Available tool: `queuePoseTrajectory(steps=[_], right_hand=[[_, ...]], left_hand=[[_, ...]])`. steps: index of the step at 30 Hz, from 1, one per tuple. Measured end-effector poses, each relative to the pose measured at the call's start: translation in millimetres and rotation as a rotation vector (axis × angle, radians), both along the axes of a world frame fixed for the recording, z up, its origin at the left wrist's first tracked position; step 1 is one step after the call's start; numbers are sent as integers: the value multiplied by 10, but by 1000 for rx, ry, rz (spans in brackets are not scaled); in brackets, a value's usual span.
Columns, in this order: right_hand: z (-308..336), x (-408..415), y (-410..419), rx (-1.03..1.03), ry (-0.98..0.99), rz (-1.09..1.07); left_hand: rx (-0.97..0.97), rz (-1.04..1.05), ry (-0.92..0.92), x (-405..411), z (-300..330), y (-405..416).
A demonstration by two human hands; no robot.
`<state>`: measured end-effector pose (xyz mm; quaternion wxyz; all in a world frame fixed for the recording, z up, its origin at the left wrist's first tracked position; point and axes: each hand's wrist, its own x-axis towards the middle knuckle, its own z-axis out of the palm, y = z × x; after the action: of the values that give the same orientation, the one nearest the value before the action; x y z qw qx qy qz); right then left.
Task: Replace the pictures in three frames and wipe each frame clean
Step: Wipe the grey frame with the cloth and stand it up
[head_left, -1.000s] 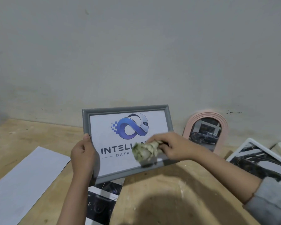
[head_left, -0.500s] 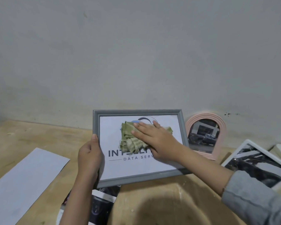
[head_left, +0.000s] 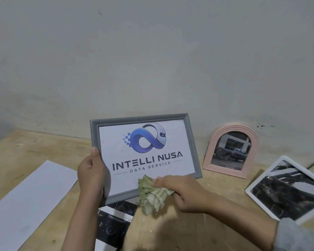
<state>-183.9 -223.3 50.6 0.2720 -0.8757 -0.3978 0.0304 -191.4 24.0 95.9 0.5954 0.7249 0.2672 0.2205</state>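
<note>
Left hand grips the left edge of the grey frame, thumb on the front of the rim and fingers curled behind, holding it tilted up off the worktop. Right hand holds a crumpled pale-green cloth, fingers curled over it, pressing it against the frame's lower edge near the bottom right corner; part of the cloth hangs below the rim. A grey sleeve covers the right forearm.

The grey frame holds a white print with a blue looped logo and the words "INTELLI NUSA DATA SERVICE". Under the frame's lower edge, a dark photo print lies flat on the worktop between the two forearms.

Left of the left hand, a white sheet of paper lies flat, near the frame but apart from it. Right of the grey frame, a pink arched frame with a dark vehicle picture stands against the wall. Further right, a white frame with a black-and-white picture lies on the worktop, partly cut off by the picture's edge.
</note>
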Motion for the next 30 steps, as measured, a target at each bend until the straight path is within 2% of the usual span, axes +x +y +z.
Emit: queuePoseTrajectory(steps=[4,6,8,11,13,17,23,26,30], right_hand=[[407,178,-31,-14,349,-26],[623,294,-28,8,355,-58],[815,381,-5,103,223,-130],[944,544,70,136,-154,-159],[925,663,127,41,-336,-151],[636,708,188,-178,-581,-67],[115,381,153,-169,-546,53],[-87,199,114,-156,-469,79],[-236,-16,72,-145,-215,70]], left_hand=[[42,-11,-3,-39,18,-68],[55,-30,0,-35,15,-77],[72,-60,-8,-40,23,-110],[99,-107,-25,-72,46,-186],[82,-130,-24,-82,54,-225],[2,-125,-9,-69,28,-234],[2,-89,21,-80,-63,-155],[11,-66,41,-67,-87,-114],[27,-35,39,-35,-64,-85]])
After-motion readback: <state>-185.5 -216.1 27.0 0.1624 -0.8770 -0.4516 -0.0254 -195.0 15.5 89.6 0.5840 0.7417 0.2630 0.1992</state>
